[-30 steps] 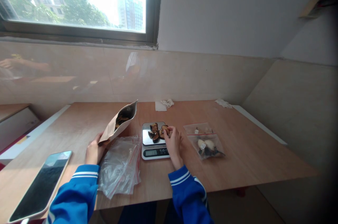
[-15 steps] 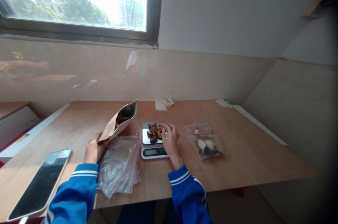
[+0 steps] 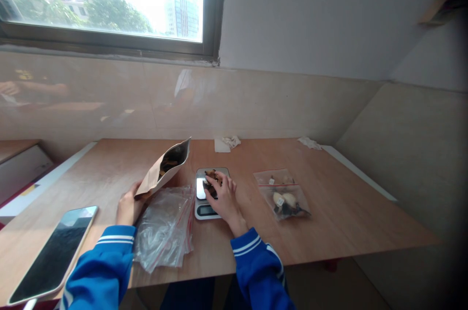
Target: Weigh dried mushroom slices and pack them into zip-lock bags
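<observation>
My left hand (image 3: pixel 128 206) is closed on the lower end of a brown paper pouch (image 3: pixel 151 179). The pouch leans to the right, its mouth spread and dark dried pieces showing inside. On the steel plate of a small digital kitchen scale (image 3: pixel 201 188) lies a pile of dried mushroom pieces (image 3: pixel 211 186), partly covered by my right hand (image 3: pixel 225 199). That hand reaches over the pile from the right with thumb and fingers apart, touching the pieces. It also hides part of the scale's front panel. Clear zip bags (image 3: pixel 164 227) lie stacked below the pouch.
Two zip bags with contents lie right of the scale; the nearer filled bag (image 3: pixel 288 203) holds pale and dark pieces. A phone (image 3: pixel 54 254) rests at the left. Crumpled tissue (image 3: pixel 231 142) and another tissue (image 3: pixel 309 143) lie along the back edge of the wooden table (image 3: pixel 351 212).
My right hand has moved left from the edge of the mushroom pile to over it, covering more of the pieces and of the scale's panel. The left hand and pouch stay put.
</observation>
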`<state>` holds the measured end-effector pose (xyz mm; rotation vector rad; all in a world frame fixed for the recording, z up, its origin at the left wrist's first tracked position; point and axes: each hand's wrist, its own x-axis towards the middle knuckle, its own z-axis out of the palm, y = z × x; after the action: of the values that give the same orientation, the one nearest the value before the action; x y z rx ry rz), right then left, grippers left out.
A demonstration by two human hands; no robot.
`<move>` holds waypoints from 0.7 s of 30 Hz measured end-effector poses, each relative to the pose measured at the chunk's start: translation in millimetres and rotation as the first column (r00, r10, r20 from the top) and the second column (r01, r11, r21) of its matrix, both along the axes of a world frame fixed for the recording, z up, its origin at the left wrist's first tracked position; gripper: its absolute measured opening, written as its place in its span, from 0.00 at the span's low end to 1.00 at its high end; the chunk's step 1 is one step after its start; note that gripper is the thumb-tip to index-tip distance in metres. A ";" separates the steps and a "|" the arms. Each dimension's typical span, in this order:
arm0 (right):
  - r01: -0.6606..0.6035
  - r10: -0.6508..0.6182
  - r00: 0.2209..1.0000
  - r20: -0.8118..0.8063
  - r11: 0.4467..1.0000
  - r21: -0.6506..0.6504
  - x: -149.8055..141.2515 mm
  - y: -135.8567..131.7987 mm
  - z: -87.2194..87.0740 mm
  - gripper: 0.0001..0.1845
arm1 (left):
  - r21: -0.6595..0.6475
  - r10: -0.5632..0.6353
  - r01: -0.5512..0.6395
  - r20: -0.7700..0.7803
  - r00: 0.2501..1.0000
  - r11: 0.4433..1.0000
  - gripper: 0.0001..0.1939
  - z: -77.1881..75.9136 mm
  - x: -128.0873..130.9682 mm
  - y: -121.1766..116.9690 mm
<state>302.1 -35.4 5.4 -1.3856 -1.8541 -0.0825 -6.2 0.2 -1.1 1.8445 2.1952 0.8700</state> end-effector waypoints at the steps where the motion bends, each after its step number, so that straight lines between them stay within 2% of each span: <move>1: 0.001 -0.001 1.000 0.013 1.000 0.000 -1.9 0.0 0.6 0.16 | -0.002 0.003 -0.003 -0.002 1.000 1.000 0.25 0.3 0.3 0.0; 6: 0.002 -0.002 1.000 -0.007 1.000 0.012 -5.3 -0.7 1.0 0.11 | -0.005 -0.005 0.005 0.001 1.000 1.000 0.25 0.1 -0.2 0.3; 13: 0.005 -0.003 0.997 -0.078 0.999 0.033 -2.7 0.3 -0.4 0.12 | -0.011 0.005 -0.005 0.000 1.000 1.000 0.25 0.7 0.4 -0.4; 21: 0.150 -0.136 0.933 -0.333 0.989 0.017 11.9 4.1 -2.2 0.14 | -0.014 0.017 -0.017 -0.028 0.999 1.000 0.24 -0.5 -0.2 1.3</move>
<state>314.1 -31.3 3.1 -1.4081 -1.4656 0.0370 -6.4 1.5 -1.6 1.8451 2.2305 0.8354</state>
